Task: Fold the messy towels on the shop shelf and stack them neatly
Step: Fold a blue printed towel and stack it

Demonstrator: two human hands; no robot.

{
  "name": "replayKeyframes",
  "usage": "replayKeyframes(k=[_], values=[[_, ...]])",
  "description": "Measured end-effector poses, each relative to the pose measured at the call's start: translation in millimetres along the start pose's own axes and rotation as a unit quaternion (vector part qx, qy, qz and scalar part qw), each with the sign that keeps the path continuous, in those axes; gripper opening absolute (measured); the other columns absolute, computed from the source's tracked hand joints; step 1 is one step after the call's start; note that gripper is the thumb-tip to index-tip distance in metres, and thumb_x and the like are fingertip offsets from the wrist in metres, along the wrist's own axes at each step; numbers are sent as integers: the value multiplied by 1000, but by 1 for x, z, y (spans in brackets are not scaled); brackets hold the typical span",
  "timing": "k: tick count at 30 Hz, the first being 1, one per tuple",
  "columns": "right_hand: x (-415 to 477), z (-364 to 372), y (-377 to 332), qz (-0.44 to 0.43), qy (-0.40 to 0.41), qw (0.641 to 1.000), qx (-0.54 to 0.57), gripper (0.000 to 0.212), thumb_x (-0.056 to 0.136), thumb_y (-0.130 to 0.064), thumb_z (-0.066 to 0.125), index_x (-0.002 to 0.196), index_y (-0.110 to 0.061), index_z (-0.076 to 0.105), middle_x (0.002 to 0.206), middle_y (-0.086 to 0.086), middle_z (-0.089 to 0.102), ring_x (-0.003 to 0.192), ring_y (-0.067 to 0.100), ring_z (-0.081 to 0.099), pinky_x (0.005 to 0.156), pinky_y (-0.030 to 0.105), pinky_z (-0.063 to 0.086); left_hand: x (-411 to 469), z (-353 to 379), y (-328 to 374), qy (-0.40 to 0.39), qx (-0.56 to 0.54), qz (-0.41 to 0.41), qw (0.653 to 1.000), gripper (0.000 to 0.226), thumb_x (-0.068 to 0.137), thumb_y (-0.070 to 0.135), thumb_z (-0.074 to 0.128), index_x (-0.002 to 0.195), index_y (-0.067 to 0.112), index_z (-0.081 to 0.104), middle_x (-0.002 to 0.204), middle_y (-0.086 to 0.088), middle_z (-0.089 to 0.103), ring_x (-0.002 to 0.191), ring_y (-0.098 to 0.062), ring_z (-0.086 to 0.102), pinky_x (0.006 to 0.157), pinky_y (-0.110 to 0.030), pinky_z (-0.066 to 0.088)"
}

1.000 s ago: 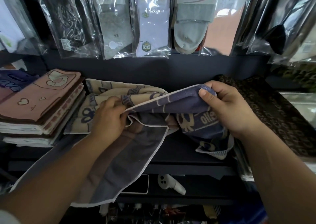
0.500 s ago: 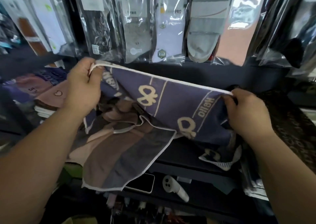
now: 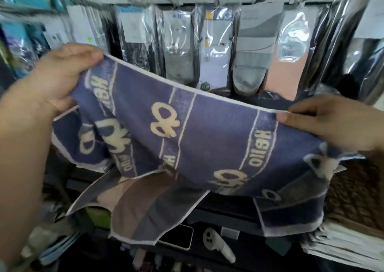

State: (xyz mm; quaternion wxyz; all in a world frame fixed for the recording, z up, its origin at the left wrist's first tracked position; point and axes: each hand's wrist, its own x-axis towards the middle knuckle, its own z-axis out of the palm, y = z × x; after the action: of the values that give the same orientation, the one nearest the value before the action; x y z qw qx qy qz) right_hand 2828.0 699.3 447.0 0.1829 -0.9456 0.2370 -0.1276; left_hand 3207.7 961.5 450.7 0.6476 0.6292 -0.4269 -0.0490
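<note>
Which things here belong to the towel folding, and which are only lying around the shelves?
Belong to the job:
- purple towel
- left hand and right hand, each pinching its top edge

Only lying about:
- hanging sock packets
- white controller on the lower shelf
- phone beside it

One purple Hello towel (image 3: 207, 130), at least five hanging sock packs (image 3: 216, 63), one white controller (image 3: 216, 244), one phone (image 3: 178, 238), one stack of folded towels (image 3: 342, 249).
</note>
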Motion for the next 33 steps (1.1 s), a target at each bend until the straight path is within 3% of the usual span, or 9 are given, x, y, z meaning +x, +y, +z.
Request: replayKeyframes(k=[3,5,8,10,14,17,21,28,33], values=[[-2,-25,-19,-63,-28,994,86,50,82,-76,58,88,-31,79,83,1,77,81,22,74,72,41,56,7,-25,15,17,36,-9,999,101,37,74,84,110,6,71,66,13,70,60,2,66,59,-14,55],[8,-26,-23,-47,-43,996,67,38,83,-64,60,85,-32,80,81,-2,77,78,16,73,73,37,55,10,-21,20,-70,70,-45,994,73,35,69,89,85,18,77,66,9,72,59,1,67,55,-14,53],[38,2,-6,20,-19,998,-47,38,90,-54,61,75,-22,76,69,0,71,69,16,64,64,31,47,11,7,-4,-120,266,-79,953,21,84,40,76,79,20,70,60,15,68,62,6,64,53,-11,45],[59,38,17,56,8,995,-86,37,94,-47,63,72,-17,71,69,5,67,68,19,61,61,31,41,9,19,-41,-121,373,-83,916,32,95,39,66,73,16,67,58,12,65,60,2,61,52,-18,43],[79,119,61,61,-15,992,-106,36,95,-48,61,78,-17,68,81,4,67,80,25,63,71,35,48,3,32,-124,-114,479,-70,867,39,98,43,58,100,8,75,115,-10,71,109,-29,63,79,-31,43],[75,159,81,61,-102,990,-73,25,90,-40,72,79,-18,66,79,-1,66,75,16,62,70,35,49,-12,39,-159,-78,519,-72,848,39,99,45,52,72,19,65,98,-18,71,95,-37,61,83,-41,48],[73,187,105,91,-191,970,-123,14,86,-31,75,77,-30,64,85,-9,63,83,10,62,74,29,49,-20,38,-179,-30,545,-65,836,37,101,40,52,86,10,67,96,-23,68,83,-35,56,72,-41,43],[106,174,110,207,-97,956,-185,12,90,-27,64,100,-24,70,108,4,67,96,25,64,79,36,55,2,48,-170,11,582,73,810,34,101,31,56,99,-1,68,89,-32,65,82,-48,61,66,-46,44],[139,150,103,267,117,927,-237,22,94,-15,54,110,-15,68,117,16,67,109,37,63,89,43,50,43,53,-155,68,604,139,782,39,101,36,55,91,-1,59,79,-33,60,70,-51,59,56,-44,34]])
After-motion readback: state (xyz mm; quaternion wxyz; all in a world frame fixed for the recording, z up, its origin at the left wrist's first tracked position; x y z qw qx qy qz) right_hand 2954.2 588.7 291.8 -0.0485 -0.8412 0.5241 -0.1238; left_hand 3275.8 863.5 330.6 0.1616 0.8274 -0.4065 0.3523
